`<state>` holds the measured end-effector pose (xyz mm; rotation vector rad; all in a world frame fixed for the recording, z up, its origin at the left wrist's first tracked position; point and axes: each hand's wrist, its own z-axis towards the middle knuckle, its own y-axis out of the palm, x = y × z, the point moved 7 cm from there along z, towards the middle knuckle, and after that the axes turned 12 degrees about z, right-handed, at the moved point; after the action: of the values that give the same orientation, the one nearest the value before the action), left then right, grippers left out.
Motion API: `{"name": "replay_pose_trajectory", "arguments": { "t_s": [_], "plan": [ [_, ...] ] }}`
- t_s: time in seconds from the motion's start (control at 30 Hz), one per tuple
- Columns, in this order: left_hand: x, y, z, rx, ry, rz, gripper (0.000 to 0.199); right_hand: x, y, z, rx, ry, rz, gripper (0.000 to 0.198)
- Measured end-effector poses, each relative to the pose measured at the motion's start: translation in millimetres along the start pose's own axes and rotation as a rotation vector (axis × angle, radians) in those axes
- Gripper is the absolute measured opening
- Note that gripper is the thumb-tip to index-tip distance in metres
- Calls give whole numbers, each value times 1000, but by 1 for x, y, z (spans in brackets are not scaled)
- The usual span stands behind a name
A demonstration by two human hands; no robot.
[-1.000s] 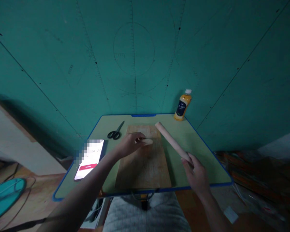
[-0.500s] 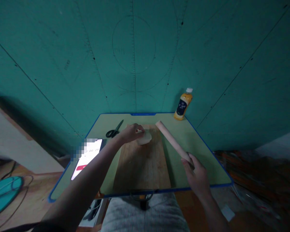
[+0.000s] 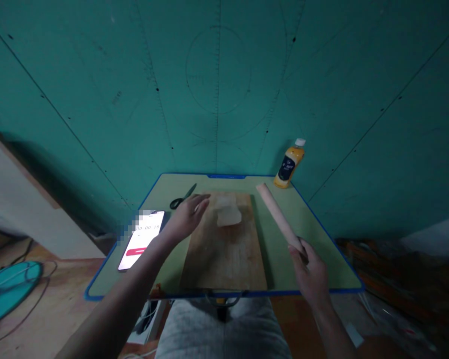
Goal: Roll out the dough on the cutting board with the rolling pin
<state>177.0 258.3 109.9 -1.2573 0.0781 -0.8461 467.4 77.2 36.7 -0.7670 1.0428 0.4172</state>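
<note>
My right hand grips a pale wooden rolling pin by its near end, and the pin slants up and leftward over the table. A wooden cutting board lies in the middle of the table. On its far half rests a flat, whitish sheet that looks like rolled dough. Just left of that sheet, my left hand hovers over the board's edge with its fingers stretched out, holding nothing.
Dark scissors lie left of the board, close to my left hand. A lit phone shows a timer on the table's left side. At the back right corner stands a bottle of orange drink. A green wall rises behind the table.
My left hand has let go of the dough sheet and drawn back to the left. The rolling pin stays in my right hand. The view has shifted slightly.
</note>
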Motion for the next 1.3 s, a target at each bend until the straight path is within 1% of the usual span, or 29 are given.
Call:
{"name": "replay_pose_trajectory", "arguments": {
  "t_s": [0.03,0.07,0.17,0.23,0.3,0.4,0.5,0.6,0.73,0.87,1.07,1.2,1.3],
  "plan": [
    [-3,-1,-15,-5,-34,50,55,0,0,0,1,12,4,57],
    [-4,1,-31,-37,-40,112,58,0,0,0,-1,21,7,58],
    [7,25,-69,-164,58,290,71,0,1,2,-12,26,7,59],
    [16,39,-83,-154,92,368,80,1,2,3,-17,29,11,57],
    [27,49,-88,-109,126,415,88,0,2,3,-19,31,23,56],
    [39,58,-89,-42,155,448,93,-3,2,4,-14,25,41,55],
    [46,61,-88,-4,127,472,95,-4,4,4,-23,22,44,54],
    [56,63,-92,2,104,479,98,-1,5,5,-31,27,35,56],
    [71,65,-102,45,108,493,95,1,5,5,-26,8,42,55],
    [81,66,-116,99,108,526,90,-1,6,5,-42,5,43,55],
    [99,71,-134,109,108,506,88,-6,6,3,-57,28,41,59],
    [106,75,-137,102,91,475,88,-5,7,3,-61,25,42,61],
    [108,73,-138,81,131,460,83,-4,7,3,-52,12,46,59]
  ]
}}
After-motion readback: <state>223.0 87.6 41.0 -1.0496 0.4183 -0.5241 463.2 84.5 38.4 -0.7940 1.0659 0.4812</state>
